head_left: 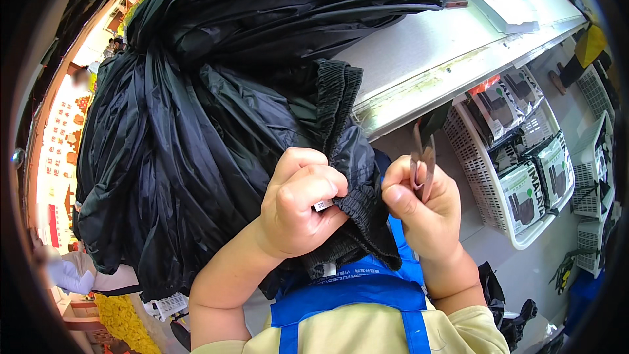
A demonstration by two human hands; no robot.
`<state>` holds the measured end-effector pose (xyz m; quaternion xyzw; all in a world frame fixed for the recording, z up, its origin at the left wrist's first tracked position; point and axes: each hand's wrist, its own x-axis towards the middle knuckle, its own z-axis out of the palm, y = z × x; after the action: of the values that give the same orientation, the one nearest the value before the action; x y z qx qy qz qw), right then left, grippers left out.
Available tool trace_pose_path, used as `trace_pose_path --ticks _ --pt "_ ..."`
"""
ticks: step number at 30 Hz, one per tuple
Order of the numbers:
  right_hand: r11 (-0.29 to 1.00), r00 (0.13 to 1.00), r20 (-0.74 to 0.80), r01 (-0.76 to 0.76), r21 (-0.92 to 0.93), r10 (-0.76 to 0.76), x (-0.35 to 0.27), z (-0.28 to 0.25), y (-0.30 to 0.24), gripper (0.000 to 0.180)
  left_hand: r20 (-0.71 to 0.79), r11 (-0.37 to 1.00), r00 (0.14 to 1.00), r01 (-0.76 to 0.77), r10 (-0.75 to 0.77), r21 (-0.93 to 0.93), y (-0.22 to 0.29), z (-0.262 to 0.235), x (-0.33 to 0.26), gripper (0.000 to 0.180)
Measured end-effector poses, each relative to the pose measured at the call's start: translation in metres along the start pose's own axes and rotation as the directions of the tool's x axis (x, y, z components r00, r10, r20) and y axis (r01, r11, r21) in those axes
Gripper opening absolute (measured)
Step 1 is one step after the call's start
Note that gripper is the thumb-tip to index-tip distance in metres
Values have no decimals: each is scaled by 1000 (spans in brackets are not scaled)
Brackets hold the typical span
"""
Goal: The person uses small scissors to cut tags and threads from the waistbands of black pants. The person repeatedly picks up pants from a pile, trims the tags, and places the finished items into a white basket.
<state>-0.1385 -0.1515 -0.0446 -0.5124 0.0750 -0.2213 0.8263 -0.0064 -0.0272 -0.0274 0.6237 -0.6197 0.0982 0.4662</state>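
Note:
A large heap of shiny black garments (177, 157) lies before me, gathered in long folds. My left hand (301, 206) is closed on the elastic waistband of one black garment (354, 151), and a small white label (323, 205) shows at its fingertips. Just right of it, my right hand (426, 213) is closed around metal thread snips (424, 164), blades pointing up and away from me. Its thumb and forefinger come together by the garment's edge; whether they pinch a thread I cannot tell.
A metal-edged worktable (419, 59) extends beyond the heap. To the right, a white basket (468, 174) on the floor holds packaged goods, with more baskets (593, 164) behind. A person's sleeve (69, 275) shows at lower left, above yellow material (124, 321). Another person's foot (557, 84) is at upper right.

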Motion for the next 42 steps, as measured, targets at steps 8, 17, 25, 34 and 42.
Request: trace_pose_path --ticks 8,17,25,34,42 --pt "798 956 75 277 -536 -282 -14 -27 12 28 27 999 999 32 -32 8 -1 0 -1 34" --pt "772 952 168 307 -557 -257 -9 -25 3 31 49 1000 999 0 0 -5 -2 0 -1 34" --pt "883 983 93 182 -433 -157 -13 -32 6 30 177 995 981 -92 84 38 -3 -6 1 70" --pt "794 963 207 262 -548 -175 -10 -34 -8 26 171 993 979 -113 107 21 -5 -5 -1 69" --pt "755 967 176 256 -604 -187 -7 -33 -14 26 188 991 976 -122 110 54 -3 -6 0 67"
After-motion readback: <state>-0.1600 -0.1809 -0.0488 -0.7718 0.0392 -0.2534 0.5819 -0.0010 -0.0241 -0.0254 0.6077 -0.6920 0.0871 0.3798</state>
